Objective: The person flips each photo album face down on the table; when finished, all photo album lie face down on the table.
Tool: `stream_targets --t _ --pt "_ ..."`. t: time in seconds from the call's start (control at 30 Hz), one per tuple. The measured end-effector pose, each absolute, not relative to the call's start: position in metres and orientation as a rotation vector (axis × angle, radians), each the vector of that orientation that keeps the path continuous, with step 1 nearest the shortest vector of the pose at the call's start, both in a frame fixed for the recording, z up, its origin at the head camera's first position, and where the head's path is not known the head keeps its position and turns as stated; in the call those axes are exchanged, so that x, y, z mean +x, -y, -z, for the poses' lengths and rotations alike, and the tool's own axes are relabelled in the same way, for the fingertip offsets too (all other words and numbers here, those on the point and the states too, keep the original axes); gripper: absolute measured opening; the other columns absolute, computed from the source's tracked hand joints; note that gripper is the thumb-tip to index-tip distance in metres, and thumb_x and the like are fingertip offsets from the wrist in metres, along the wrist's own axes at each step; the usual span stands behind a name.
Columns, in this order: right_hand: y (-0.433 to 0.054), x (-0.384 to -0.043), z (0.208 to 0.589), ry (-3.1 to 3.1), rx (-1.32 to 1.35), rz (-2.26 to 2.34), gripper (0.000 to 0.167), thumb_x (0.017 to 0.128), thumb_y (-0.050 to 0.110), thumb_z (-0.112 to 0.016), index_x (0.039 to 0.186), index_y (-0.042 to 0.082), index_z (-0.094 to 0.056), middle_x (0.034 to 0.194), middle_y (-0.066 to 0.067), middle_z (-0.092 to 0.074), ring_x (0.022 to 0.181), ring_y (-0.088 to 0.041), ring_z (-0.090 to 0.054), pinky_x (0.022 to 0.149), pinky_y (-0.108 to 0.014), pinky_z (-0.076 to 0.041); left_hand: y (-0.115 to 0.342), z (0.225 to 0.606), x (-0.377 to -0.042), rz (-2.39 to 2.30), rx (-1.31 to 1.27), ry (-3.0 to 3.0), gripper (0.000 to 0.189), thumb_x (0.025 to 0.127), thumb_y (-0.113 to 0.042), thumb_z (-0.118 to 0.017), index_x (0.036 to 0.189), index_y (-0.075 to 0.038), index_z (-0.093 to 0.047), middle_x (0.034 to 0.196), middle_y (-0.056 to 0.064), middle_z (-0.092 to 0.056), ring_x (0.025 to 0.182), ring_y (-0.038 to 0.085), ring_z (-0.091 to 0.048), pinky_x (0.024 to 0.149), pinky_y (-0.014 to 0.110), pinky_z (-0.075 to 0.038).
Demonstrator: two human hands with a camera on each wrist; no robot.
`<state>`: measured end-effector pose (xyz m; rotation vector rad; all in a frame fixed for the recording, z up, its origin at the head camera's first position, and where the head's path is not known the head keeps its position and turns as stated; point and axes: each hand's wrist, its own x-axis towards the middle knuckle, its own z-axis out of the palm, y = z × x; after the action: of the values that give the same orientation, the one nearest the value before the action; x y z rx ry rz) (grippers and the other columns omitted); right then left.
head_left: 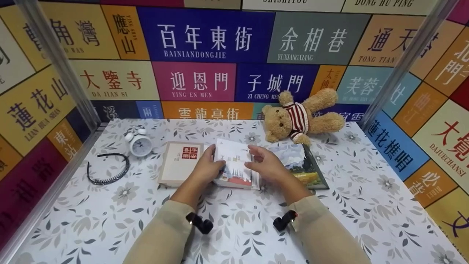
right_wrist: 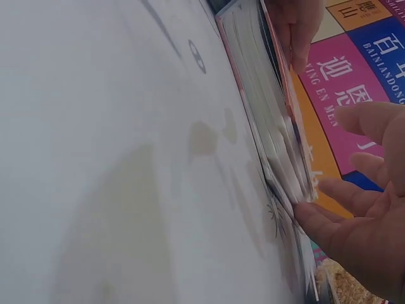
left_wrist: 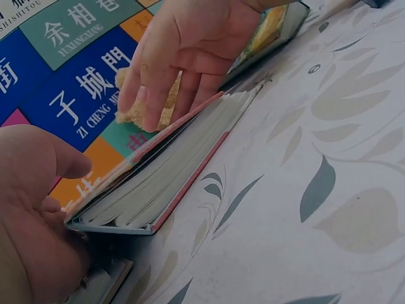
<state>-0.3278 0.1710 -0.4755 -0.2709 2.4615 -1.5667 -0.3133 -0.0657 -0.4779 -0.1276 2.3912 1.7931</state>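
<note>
A thick book [head_left: 236,157] with a white illustrated cover lies in the middle of the table. My left hand [head_left: 209,165] grips its left side, thumb on the front cover. In the left wrist view the book's pages [left_wrist: 164,171] show between its covers, with the left hand [left_wrist: 38,202] at the spine end. At the opposite side is my right hand [head_left: 269,165], fingers spread and loosely bent. The right wrist view puts one fingertip of the right hand [right_wrist: 367,209] right at the page edges of the book [right_wrist: 259,95].
A beige book [head_left: 177,161] with red characters lies to the left, a landscape-painting book [head_left: 307,165] to the right. Behind that rests a teddy bear [head_left: 298,117] in a striped sweater. A white alarm clock [head_left: 140,143] and a black headband [head_left: 110,179] are at the far left.
</note>
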Motion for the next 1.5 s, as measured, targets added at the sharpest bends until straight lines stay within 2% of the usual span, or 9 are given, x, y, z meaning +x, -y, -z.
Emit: stream_targets --t 0.33,0.47,0.6,0.77,0.87,1.1,1.27,1.37,1.5 --pt "-0.173 -0.327 0.474 -2.471 -0.279 1.567 0.070 0.098 0.022 -0.078 0.161 0.017 -0.049 0.165 -0.015 -0.051 0.155 -0.038 -0.046 0.131 -0.050 -0.036 0.062 0.472 -0.313 -1.944 -0.140 -2.352 0.081 0.097 -0.005 -0.063 0.170 -0.015 -0.029 0.176 0.007 -0.034 0.168 0.028 -0.021 0.139 0.049 -0.007" --pt "-0.172 -0.324 0.468 -2.463 -0.276 1.568 0.068 0.098 0.021 -0.078 0.160 0.016 -0.051 0.165 -0.014 -0.052 0.156 -0.037 -0.045 0.130 -0.050 -0.038 0.060 0.466 -0.312 -2.036 -0.232 -2.240 0.076 0.097 -0.009 -0.063 0.167 -0.019 -0.037 0.171 0.003 -0.042 0.156 0.026 -0.043 0.135 0.045 -0.028" --pt "-0.168 -0.319 0.458 -2.434 -0.279 1.584 0.068 0.097 0.021 -0.079 0.159 0.018 -0.053 0.164 -0.013 -0.053 0.157 -0.036 -0.044 0.131 -0.050 -0.036 0.057 0.460 -0.310 -2.154 -0.247 -2.101 0.071 0.095 -0.009 -0.065 0.163 -0.019 -0.046 0.159 0.005 -0.056 0.137 0.024 -0.061 0.120 0.041 -0.050" --pt "-0.164 -0.311 0.448 -2.467 -0.337 1.540 0.068 0.096 0.025 -0.080 0.158 0.022 -0.053 0.163 -0.011 -0.054 0.157 -0.035 -0.044 0.131 -0.052 -0.036 0.056 0.457 -0.305 -2.279 -0.163 -1.973 0.070 0.091 -0.008 -0.067 0.158 -0.022 -0.053 0.144 0.013 -0.068 0.120 0.026 -0.071 0.098 0.035 -0.061" --pt "-0.163 -0.306 0.442 -2.456 -0.368 1.542 0.067 0.098 0.028 -0.079 0.159 0.024 -0.052 0.164 -0.010 -0.054 0.158 -0.034 -0.043 0.129 -0.054 -0.038 0.055 0.455 -0.301 -2.313 -0.109 -1.947 0.069 0.091 -0.011 -0.068 0.157 -0.024 -0.053 0.143 0.014 -0.069 0.120 0.027 -0.071 0.096 0.035 -0.061" --pt "-0.161 -0.294 0.422 -2.341 -0.452 1.641 0.065 0.102 0.033 -0.074 0.162 0.028 -0.048 0.167 -0.008 -0.050 0.159 -0.032 -0.042 0.128 -0.053 -0.040 0.049 0.444 -0.292 -2.302 0.046 -1.956 0.065 0.098 -0.024 -0.067 0.160 -0.027 -0.049 0.163 0.009 -0.053 0.144 0.029 -0.058 0.121 0.048 -0.049" --pt "-0.157 -0.288 0.409 -2.234 -0.466 1.790 0.060 0.107 0.034 -0.067 0.163 0.027 -0.047 0.167 -0.007 -0.050 0.153 -0.031 -0.051 0.121 -0.053 -0.049 0.045 0.434 -0.282 -2.271 0.161 -1.997 0.056 0.107 -0.035 -0.057 0.162 -0.027 -0.047 0.168 0.006 -0.045 0.150 0.031 -0.052 0.119 0.054 -0.049" --pt "-0.156 -0.286 0.404 -2.172 -0.444 1.872 0.059 0.109 0.033 -0.064 0.164 0.025 -0.045 0.167 -0.009 -0.049 0.150 -0.032 -0.053 0.116 -0.054 -0.054 0.041 0.430 -0.278 -2.229 0.222 -2.080 0.053 0.109 -0.033 -0.053 0.161 -0.021 -0.049 0.171 0.006 -0.040 0.152 0.034 -0.050 0.117 0.055 -0.051" --pt "-0.157 -0.286 0.402 -2.162 -0.398 1.901 0.061 0.109 0.033 -0.063 0.166 0.025 -0.041 0.169 -0.012 -0.045 0.153 -0.034 -0.049 0.112 -0.055 -0.056 0.038 0.432 -0.277 -2.125 0.271 -2.213 0.056 0.106 -0.026 -0.059 0.161 -0.020 -0.049 0.172 0.005 -0.034 0.153 0.035 -0.048 0.119 0.055 -0.050"
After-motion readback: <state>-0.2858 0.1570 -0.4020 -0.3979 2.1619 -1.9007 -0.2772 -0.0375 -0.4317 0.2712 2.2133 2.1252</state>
